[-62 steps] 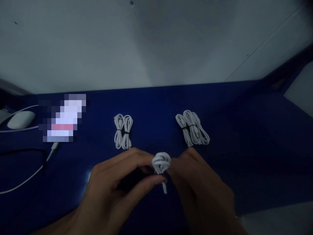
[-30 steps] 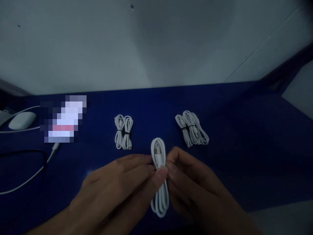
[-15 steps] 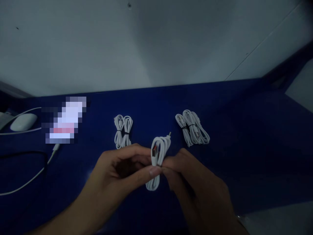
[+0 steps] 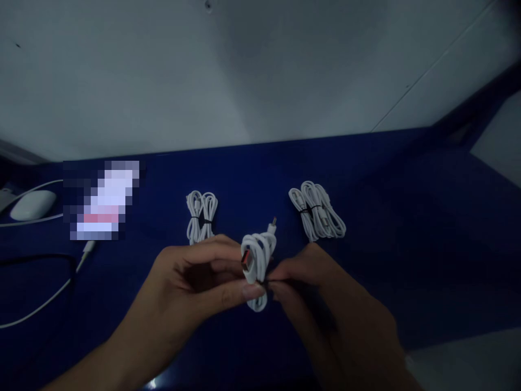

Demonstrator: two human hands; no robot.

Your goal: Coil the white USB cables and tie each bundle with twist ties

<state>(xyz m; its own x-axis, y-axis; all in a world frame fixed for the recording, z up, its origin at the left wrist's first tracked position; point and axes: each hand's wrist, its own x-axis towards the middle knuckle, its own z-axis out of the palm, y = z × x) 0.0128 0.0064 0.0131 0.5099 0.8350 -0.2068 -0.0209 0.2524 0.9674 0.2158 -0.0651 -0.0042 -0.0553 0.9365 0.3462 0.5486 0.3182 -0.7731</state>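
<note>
A coiled white USB cable (image 4: 262,250) is held up in front of me, its USB plug with the orange inside facing me and its slim other plug pointing up and right. My left hand (image 4: 203,279) pinches the coil around its middle between thumb and fingers. At the right side of that waist, my right hand (image 4: 313,288) closes thumb and forefinger on what looks like a thin black tie, mostly hidden by the fingertips. Behind my left hand lie white cable bundles (image 4: 202,214) bound with black ties. More tied white bundles (image 4: 317,212) lie beyond my right hand.
A blue table (image 4: 244,179) runs back to a pale wall (image 4: 163,81). On the left are a lit phone (image 4: 109,195), blurred out, with a white charging cable (image 4: 65,290) plugged in, and a white mouse-like object (image 4: 33,205).
The held coil has turned and tipped a little, moving slightly left, so its USB plug sits lower. My right fingertips have drawn slightly away from the coil. The view has shifted slightly.
</note>
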